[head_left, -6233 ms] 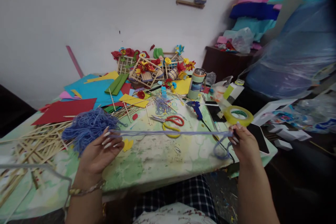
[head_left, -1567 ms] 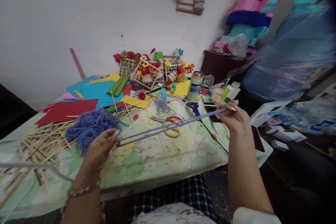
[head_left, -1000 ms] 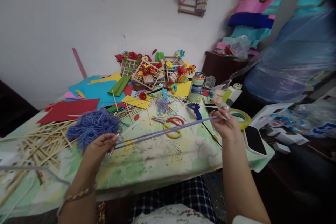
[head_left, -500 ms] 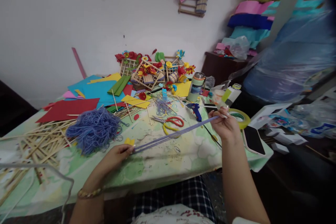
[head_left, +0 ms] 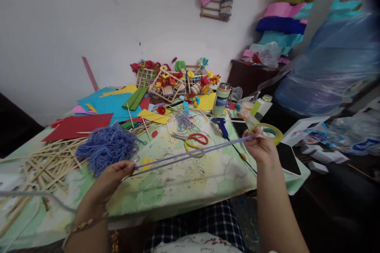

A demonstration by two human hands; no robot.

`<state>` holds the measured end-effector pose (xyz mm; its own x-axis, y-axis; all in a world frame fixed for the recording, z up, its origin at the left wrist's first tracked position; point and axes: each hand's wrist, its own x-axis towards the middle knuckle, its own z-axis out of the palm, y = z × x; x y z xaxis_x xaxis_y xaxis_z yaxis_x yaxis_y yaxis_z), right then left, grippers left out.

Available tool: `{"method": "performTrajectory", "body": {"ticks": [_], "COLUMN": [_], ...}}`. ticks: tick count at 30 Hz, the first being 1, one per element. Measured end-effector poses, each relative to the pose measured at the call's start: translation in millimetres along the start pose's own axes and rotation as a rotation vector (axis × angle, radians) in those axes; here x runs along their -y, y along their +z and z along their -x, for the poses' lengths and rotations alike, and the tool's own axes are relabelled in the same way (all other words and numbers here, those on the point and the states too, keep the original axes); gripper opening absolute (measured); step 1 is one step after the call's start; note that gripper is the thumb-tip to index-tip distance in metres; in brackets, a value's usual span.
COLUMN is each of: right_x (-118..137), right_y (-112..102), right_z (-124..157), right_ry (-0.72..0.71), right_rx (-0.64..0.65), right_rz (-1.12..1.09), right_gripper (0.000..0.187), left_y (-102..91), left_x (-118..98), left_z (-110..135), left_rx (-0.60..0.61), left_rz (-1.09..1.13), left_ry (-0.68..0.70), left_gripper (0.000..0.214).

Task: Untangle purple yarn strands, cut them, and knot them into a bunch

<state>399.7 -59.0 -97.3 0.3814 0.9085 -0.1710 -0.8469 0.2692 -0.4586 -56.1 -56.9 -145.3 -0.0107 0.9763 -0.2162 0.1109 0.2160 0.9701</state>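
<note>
Strands of purple yarn [head_left: 190,155] stretch taut across the front of the table, in a long narrow loop. My left hand [head_left: 117,172] pinches one end, in front of the tangled heap of purple yarn [head_left: 108,146]. At the other end my right hand [head_left: 259,144] is closed on the strands, close to the roll of clear tape [head_left: 276,136] and the phone [head_left: 287,158]. Beneath and behind the stretched yarn lie scissors [head_left: 197,139] with one red and one yellow handle. A blue glue gun [head_left: 220,126] rests behind the yarn, nearer my right hand.
Thin wooden sticks [head_left: 53,162] are piled at left, beside red paper [head_left: 77,125] and blue paper [head_left: 103,102]. Stick frames with paper flowers [head_left: 168,85] stand against the wall. A thermos [head_left: 221,99] and a white-green bottle [head_left: 263,106] stand at back right. A grey cable [head_left: 38,194] crosses front left.
My hands have moved farther apart, the left one toward the yarn heap and the right one outward. The yarn between them is stretched longer, its strands more separated.
</note>
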Motion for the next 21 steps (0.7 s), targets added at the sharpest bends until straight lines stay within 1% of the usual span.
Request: {"method": "performTrajectory", "body": {"ticks": [3,7,9,13,15,18,21], "right_x": [-2,-5,-1,13,14,5,-9], "right_y": [-7,-8,-7,0,2,1,-8], "right_z": [0,4,7,13,14,14,13], "right_ry": [-0.013,-0.032,-0.043,-0.063,-0.106,-0.158,-0.143], "right_rx": [-0.020,-0.002,0.015,0.021,0.020,0.028,-0.018], "right_rz": [0.000,0.000,0.003,0.006,0.004,0.016,0.046], "right_gripper": [0.019,0.019,0.019,0.019,0.020,0.020,0.021], "left_y": [4.9,19.9,23.5,22.5,24.4,29.0,24.3], "left_x": [0,-1,-1,1,1,2,8], "left_z": [2,2,3,4,3,-3,-9], "left_rx": [0.050,0.066,0.093,0.154,0.138,0.094,-0.003], "left_rz": [0.033,0.009,0.003,0.061,0.077,0.067,0.214], "left_ry": [-0.051,-0.035,-0.032,-0.054,-0.024,0.004,-0.047], "left_gripper": [0.048,0.046,0.047,0.047,0.044,0.044,0.049]}}
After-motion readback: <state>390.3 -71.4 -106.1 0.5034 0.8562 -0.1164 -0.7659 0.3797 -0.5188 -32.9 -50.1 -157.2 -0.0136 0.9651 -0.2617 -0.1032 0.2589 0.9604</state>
